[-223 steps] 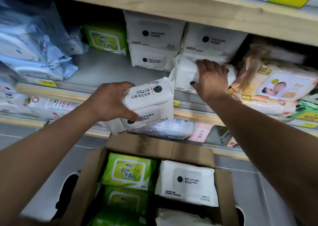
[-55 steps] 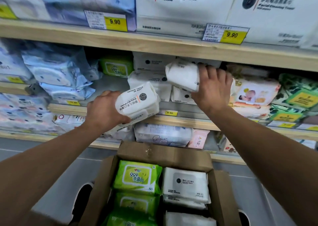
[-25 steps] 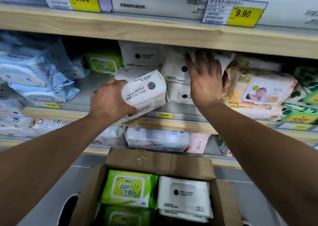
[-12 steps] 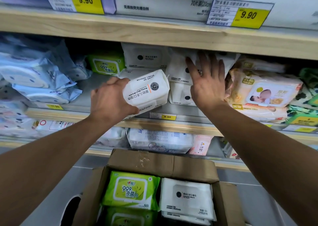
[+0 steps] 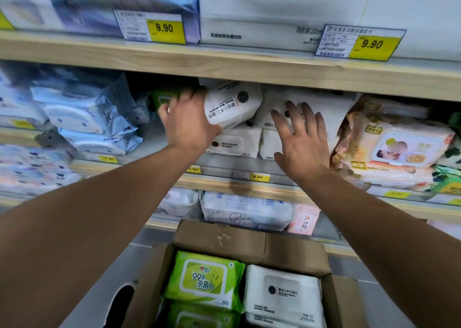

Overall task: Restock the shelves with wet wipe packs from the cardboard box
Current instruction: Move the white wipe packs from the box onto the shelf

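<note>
Mid-frame, the shelf [image 5: 224, 164] was getting fuller: the left hand [image 5: 185, 125], which was hanging back by the edge a second earlier, had shoved its white pack [image 5: 230, 105] onto the stack, fingers curled round it. Right hand [image 5: 303, 140] had peeled off the neighbouring packs, fingers spread, holding nothing. The box [image 5: 245, 245] at the bottom still held packs, a green one reading "999". Tags said 9.90 and 8.90.

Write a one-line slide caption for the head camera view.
Left hand slides a white wipe pack onto the shelf stack; open right hand hovers by neighbouring packs.
</note>
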`<state>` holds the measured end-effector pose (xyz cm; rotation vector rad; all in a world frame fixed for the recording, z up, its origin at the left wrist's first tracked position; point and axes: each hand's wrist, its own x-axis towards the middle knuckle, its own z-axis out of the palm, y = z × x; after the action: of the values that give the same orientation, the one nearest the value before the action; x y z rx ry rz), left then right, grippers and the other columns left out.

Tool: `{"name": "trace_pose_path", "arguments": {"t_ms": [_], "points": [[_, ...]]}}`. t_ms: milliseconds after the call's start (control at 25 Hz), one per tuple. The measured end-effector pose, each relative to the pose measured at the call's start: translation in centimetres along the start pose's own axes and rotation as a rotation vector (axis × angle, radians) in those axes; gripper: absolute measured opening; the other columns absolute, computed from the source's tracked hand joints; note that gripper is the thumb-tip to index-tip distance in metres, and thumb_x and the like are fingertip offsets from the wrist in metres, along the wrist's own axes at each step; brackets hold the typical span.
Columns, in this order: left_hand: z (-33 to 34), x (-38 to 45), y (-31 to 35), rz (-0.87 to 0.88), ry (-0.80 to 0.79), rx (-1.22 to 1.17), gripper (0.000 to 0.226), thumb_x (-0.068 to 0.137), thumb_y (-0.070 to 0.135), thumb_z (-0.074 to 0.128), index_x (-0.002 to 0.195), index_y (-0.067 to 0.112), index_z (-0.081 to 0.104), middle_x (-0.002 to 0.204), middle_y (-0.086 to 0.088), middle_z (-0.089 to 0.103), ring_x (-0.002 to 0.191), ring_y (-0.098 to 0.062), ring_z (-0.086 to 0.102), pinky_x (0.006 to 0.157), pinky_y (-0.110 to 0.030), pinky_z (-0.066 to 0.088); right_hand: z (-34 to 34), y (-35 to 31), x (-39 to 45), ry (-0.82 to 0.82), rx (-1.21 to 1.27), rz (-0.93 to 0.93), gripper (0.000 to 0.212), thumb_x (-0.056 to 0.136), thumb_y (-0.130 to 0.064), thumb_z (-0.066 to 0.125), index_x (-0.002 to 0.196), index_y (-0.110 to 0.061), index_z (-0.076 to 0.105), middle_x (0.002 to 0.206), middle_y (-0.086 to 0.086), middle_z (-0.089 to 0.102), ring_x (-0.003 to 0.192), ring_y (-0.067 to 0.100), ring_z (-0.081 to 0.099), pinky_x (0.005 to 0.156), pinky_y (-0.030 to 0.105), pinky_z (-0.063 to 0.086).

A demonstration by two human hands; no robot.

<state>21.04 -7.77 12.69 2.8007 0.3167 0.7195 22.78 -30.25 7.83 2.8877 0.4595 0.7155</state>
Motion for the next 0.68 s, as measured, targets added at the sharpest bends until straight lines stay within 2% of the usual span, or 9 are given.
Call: {"name": "trace_pose_path", "arguments": {"t_ms": [120, 200, 280, 440, 680], "points": [[1.7, 1.8, 0.4, 0.148, -0.020, 0.064, 0.079, 0.070, 0.042, 0.076, 0.139, 0.036, 0.040, 0.138, -0.003, 0.049, 0.127, -0.031, 0.041, 0.108, -0.052, 0.022, 0.4, -0.2, 0.7, 0.003, -0.002, 0.001, 0.093, 0.071, -0.036, 0.076, 0.148, -0.024, 0.025, 0.157, 0.010, 0.018, 0.144, 0.038, 0.012, 0.117, 0.051, 0.010], [3.1, 1.7, 0.3, 0.244, 0.061, 0.133, 0.071, 0.076, 0.030, 0.071, 0.139, 0.042, 0.039, 0.142, -0.001, 0.045, 0.128, -0.036, 0.038, 0.109, -0.057, 0.019, 0.8, 0.0, 0.6, -0.001, 0.000, 0.009, 0.093, 0.071, -0.035, 0.077, 0.148, -0.023, 0.026, 0.156, 0.011, 0.019, 0.143, 0.038, 0.013, 0.117, 0.051, 0.011], [4.6, 1.2, -0.1, 0.242, 0.160, 0.158, 0.071, 0.076, 0.020, 0.067, 0.137, 0.044, 0.039, 0.140, -0.001, 0.045, 0.129, -0.036, 0.036, 0.109, -0.061, 0.015, 1.2, 0.3, 0.5, -0.008, 0.007, 0.019, 0.092, 0.071, -0.034, 0.077, 0.148, -0.022, 0.027, 0.156, 0.011, 0.019, 0.143, 0.038, 0.013, 0.117, 0.051, 0.011], [6.1, 1.4, 0.0, 0.225, 0.173, 0.134, 0.074, 0.075, 0.020, 0.066, 0.140, 0.041, 0.036, 0.139, 0.001, 0.047, 0.134, -0.034, 0.033, 0.110, -0.062, 0.010, 1.8, 0.5, 0.5, -0.012, 0.003, 0.031, 0.092, 0.071, -0.033, 0.076, 0.147, -0.022, 0.027, 0.156, 0.010, 0.019, 0.143, 0.038, 0.012, 0.117, 0.050, 0.012], [7.6, 3.1, 0.1, 0.291, 0.254, 0.131, 0.073, 0.075, 0.018, 0.070, 0.139, 0.038, 0.041, 0.133, -0.001, 0.053, 0.128, -0.036, 0.042, 0.108, -0.064, 0.018, 2.2, 0.7, 0.6, -0.013, -0.025, 0.032, 0.091, 0.069, -0.034, 0.076, 0.147, -0.022, 0.029, 0.155, 0.010, 0.021, 0.143, 0.038, 0.013, 0.116, 0.051, 0.015]]}}
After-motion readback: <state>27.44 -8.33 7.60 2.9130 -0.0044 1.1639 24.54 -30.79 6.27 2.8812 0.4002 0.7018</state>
